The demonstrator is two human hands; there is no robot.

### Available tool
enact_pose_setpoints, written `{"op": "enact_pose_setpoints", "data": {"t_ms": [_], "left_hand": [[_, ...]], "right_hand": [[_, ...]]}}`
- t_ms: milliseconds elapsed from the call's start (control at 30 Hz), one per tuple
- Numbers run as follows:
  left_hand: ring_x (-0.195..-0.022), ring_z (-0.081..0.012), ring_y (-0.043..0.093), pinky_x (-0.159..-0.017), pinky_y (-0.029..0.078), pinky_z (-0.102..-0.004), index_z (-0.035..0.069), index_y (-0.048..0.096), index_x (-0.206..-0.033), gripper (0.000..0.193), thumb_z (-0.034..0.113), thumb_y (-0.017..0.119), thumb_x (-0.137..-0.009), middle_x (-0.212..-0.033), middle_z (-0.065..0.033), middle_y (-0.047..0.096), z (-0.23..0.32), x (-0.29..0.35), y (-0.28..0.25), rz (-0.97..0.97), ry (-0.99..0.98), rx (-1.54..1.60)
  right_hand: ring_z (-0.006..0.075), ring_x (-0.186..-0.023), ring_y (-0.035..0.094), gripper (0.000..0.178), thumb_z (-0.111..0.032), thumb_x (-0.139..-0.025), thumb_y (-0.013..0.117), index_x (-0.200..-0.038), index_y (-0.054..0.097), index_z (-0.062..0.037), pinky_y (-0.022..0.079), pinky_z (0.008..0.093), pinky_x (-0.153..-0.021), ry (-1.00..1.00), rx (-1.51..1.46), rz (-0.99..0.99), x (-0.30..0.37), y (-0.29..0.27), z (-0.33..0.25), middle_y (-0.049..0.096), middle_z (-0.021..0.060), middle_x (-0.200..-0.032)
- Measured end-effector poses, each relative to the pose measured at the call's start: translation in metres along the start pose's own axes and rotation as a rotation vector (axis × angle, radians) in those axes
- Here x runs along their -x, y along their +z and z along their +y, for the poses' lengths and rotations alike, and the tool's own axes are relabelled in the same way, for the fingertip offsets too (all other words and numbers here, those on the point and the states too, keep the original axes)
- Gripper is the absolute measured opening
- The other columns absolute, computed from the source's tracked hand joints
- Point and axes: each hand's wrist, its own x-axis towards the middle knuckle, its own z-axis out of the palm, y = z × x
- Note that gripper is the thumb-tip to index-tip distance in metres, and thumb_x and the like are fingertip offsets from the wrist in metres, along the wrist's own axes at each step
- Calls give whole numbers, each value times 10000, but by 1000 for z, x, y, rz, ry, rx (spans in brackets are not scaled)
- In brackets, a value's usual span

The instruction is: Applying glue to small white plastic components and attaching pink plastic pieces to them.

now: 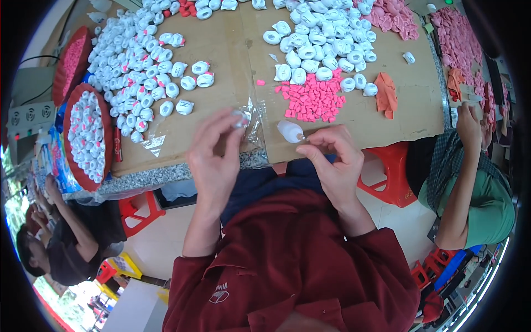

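Observation:
My left hand is closed in a pinch, raised over the table edge. Between its thumb and fingertips is a small white hollow piece, blurred by motion. My right hand is also closed, with thumb and forefinger at the nozzle end of a small white squeeze bottle. The bottle is tilted, its body pointing away to the left. Just beyond it lies a pile of small bright pink pieces. Behind that pile is a heap of white hollow pieces with dark print.
More white pieces, some with pink bits attached, spread over the cardboard at left. Red trays stand at the left edge. An orange cloth and pink parts lie at right. Co-workers sit on both sides.

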Motion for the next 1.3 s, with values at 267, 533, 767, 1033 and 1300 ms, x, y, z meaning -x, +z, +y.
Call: {"op": "enact_pose_setpoints", "data": {"t_ms": [267, 533, 767, 1033, 1300], "left_hand": [[-900, -260, 498, -789, 377, -358, 41, 643, -897, 187, 63, 656, -712, -914, -73, 613, 16, -60, 40, 36, 590, -590], [-856, -223, 518, -780, 385, -343, 31, 614, -971, 252, 62, 661, -726, -908, -67, 613, 19, -56, 49, -22, 554, -560], [-948, -147, 569, -777, 484, -242, -34, 574, -1040, 283, -103, 591, -766, -1024, -85, 585, -2, -12, 11, -268, -29, 554], [-943, -146, 572, -820, 478, -255, -22, 442, -1202, 461, -117, 576, -771, -1033, -110, 585, -9, -1, 9, -209, -100, 662], [-945, -147, 572, -827, 475, -256, -20, 450, -1193, 451, -117, 574, -771, -1037, -113, 584, -9, 0, 9, -221, -114, 657]], "right_hand": [[210, -825, 527, 360, -42, -615, 747, -935, 585, -25, 423, 303, -754, -203, 196, 6, -13, 14, -2, 555, 74, -906], [153, -874, 541, 387, -15, -784, 586, -1129, 418, 39, 433, 272, -786, -132, -185, 7, 0, -7, 3, 568, 158, -1020], [108, -695, 484, 356, -162, -737, 694, -997, 575, 51, 376, 221, -621, -101, -234, -14, -2, -30, -2, 550, 60, -793], [115, -642, 498, 301, -82, -659, 746, -917, 642, 34, 376, 222, -554, 2, -222, -58, -4, -24, -3, 582, 61, -710], [120, -658, 511, 286, -75, -674, 737, -920, 641, 36, 387, 225, -567, 29, -211, -93, -5, -22, -5, 593, 69, -739]]}}
